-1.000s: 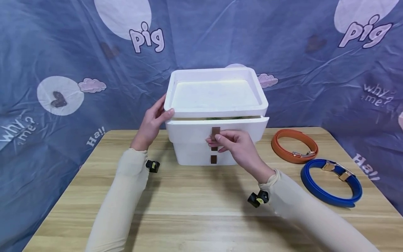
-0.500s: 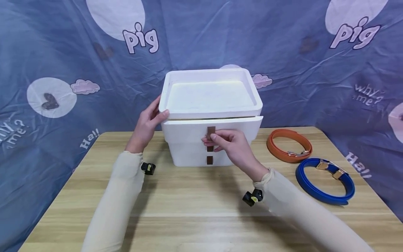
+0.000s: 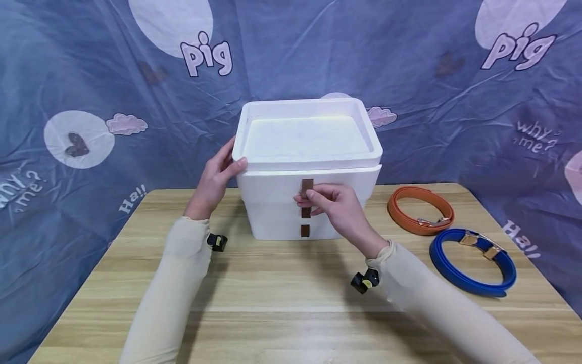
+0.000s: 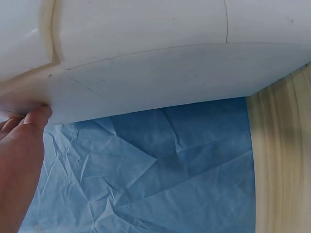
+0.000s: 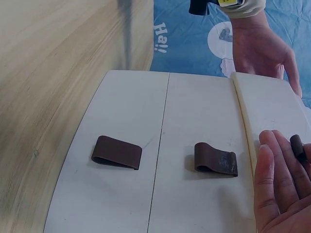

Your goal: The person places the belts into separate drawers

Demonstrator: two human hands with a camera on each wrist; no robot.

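A white box with drawers (image 3: 273, 212) stands at the back of the table, with a shallow tray-like top. Brown looped pull tabs (image 5: 116, 153) run down its front. My right hand (image 3: 338, 205) pinches the top pull tab (image 3: 307, 187) between thumb and fingers. That top drawer front (image 5: 243, 116) sits slightly proud of the drawers below it, close under the top's rim. My left hand (image 3: 213, 182) grips the box's upper left corner, thumb over the front of the rim and fingers along the side. The drawer's inside is hidden.
To the right of the box lie an orange coiled belt (image 3: 397, 217) and a blue coiled belt (image 3: 438, 263) with gold-coloured buckle parts. The wooden table (image 3: 273, 303) meets a blue printed cloth (image 3: 291, 50) behind.
The top drawer has slid back into the box, and the gap under the top's rim has narrowed from a visible opening to a thin line. My right hand moved with it; the left stayed.
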